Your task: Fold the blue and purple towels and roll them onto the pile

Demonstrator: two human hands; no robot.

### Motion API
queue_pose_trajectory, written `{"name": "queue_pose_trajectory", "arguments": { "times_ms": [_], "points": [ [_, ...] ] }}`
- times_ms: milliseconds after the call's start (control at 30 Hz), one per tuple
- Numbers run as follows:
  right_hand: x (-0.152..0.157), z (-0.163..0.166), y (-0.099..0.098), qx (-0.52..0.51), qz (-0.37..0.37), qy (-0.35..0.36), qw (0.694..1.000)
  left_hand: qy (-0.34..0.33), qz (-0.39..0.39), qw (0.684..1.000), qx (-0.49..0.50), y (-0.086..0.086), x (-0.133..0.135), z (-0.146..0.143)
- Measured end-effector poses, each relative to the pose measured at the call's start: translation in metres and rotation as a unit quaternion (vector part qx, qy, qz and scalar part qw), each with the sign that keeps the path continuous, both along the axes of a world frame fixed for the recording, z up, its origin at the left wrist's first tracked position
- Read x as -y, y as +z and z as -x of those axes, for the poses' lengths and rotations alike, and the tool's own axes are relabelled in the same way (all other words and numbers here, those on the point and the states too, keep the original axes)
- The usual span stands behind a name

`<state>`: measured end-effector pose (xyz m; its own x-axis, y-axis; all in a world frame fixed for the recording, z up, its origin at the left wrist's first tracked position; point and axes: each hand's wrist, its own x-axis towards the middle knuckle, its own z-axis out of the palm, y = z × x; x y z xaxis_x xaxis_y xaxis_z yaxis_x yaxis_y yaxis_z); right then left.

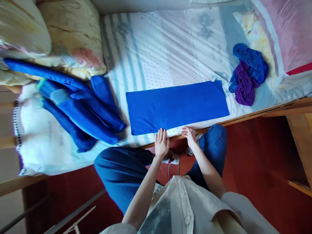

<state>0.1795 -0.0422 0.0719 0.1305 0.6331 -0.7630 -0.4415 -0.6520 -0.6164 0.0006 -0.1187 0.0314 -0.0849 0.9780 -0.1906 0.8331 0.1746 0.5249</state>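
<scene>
A long rectangle of blue folded cloth (176, 105) lies flat along the front of the bed, a small white tag at its far edge. My left hand (161, 143) rests with straight fingers, their tips at the cloth's near edge. To its right, my right hand (189, 135) hovers just off the same edge, fingers loosely bent and apart, with nothing seen in it. What kind of garment or towel the cloth is, I cannot tell.
Rumpled blue clothes (80, 110) lie at the left, by yellowish pillows (73, 35) and a white pillow (46, 133). A crumpled blue and purple garment (247, 76) sits right, near a pink pillow (290, 32). The bed's wooden edge (253, 115) runs before my knees.
</scene>
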Motion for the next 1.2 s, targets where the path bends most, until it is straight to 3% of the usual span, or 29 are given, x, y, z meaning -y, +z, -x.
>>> {"name": "queue_pose_trajectory", "arguments": {
  "times_ms": [133, 267, 367, 533, 667, 767, 967, 1200],
  "points": [
    [-0.001, -0.005, -0.006, -0.007, 0.02, -0.008, 1.0, 0.013, -0.015, 1.0, -0.004, 0.004, 0.008, -0.002],
    [0.002, 0.003, -0.011, -0.019, 0.011, -0.023, 1.0, 0.011, -0.031, 0.999, -0.039, 0.015, -0.019, 0.001],
    [0.001, 0.009, -0.016, -0.02, 0.004, -0.055, 0.998, -0.056, -0.022, 0.997, -0.04, 0.025, -0.063, -0.004],
    [-0.005, 0.014, -0.022, -0.025, 0.007, -0.078, 0.997, -0.21, 0.017, 0.977, -0.024, 0.026, -0.168, -0.028],
    [-0.007, 0.015, -0.025, -0.028, 0.018, -0.092, 0.995, -0.228, 0.076, 0.969, -0.057, 0.017, -0.246, -0.041],
    [-0.008, 0.014, -0.027, -0.021, 0.017, -0.079, 0.997, -0.219, 0.124, 0.963, -0.098, 0.013, -0.29, -0.043],
    [-0.007, 0.013, -0.026, -0.019, 0.023, -0.049, 0.998, -0.229, 0.176, 0.947, -0.142, 0.015, -0.345, -0.04],
    [-0.007, 0.014, -0.024, -0.061, 0.021, -0.06, 0.996, -0.189, 0.153, 0.96, -0.139, 0.014, -0.367, -0.044]
  ]
}}
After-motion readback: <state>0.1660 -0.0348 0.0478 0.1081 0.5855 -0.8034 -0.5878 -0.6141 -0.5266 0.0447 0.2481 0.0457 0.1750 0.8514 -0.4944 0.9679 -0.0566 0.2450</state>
